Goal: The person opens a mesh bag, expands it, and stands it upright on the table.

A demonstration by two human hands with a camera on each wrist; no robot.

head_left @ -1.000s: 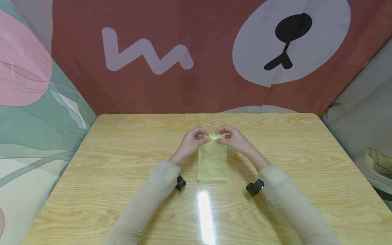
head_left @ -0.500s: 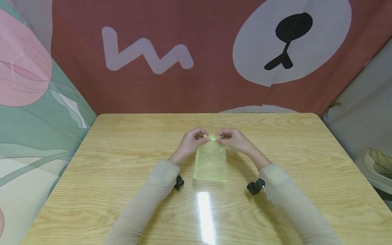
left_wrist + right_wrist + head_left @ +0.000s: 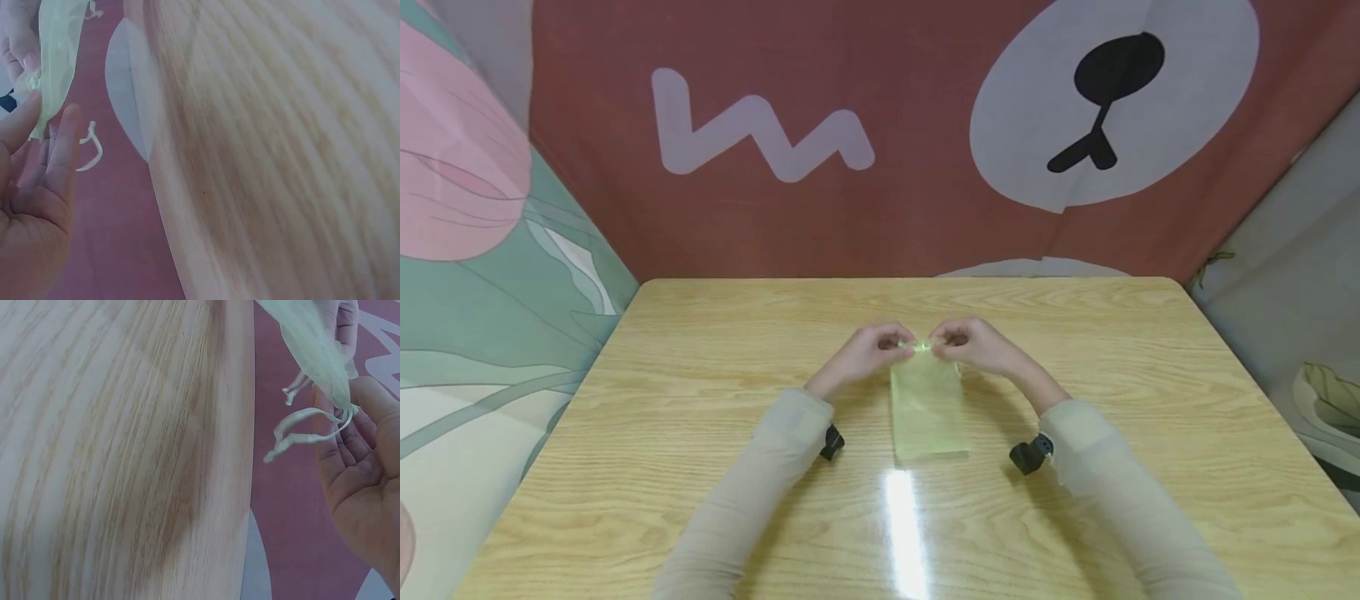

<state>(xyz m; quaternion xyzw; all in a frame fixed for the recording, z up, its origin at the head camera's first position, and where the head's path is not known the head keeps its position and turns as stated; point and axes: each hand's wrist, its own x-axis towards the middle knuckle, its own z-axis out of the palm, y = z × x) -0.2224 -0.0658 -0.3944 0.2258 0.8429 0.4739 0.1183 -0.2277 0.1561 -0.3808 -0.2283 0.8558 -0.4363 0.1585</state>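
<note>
Red backdrop [image 3: 760, 225]: stands along the table's far edge, printed with a white zigzag and a pale muzzle with a black nose.

Table [image 3: 700, 358]: wood grain, rounded far corners. Far edge runs a little beyond the hands; side edges lie well apart from them, leaving broad room to left and right. Near edge runs out of frame.

Sleeves: left sleeve [image 3: 748, 500] and right sleeve [image 3: 1135, 500], both pale, reach in from the lower border, with a wide stretch of wood between them.

Pouch [image 3: 928, 408]: sheer, yellow-green, located near the table's middle in width, toward the far edge. Top edge gathered between the hands; body extends toward the wearer. Cannot tell whether its bottom edge touches the wood.

Left hand [image 3: 868, 348]: thumb and fingertips together, pinching the pouch's top at its left side.

Right hand [image 3: 976, 343]: same grip at the right side; a narrow gap separates the two hands.

Wrist cameras: black, left camera [image 3: 832, 442] and right camera [image 3: 1031, 455], one at each cuff, well apart.

Ribbon ties: one looped tie [image 3: 303, 431] hangs beside the right hand's fingers; another tie [image 3: 94, 150] curls beside the left hand's fingers.
</note>
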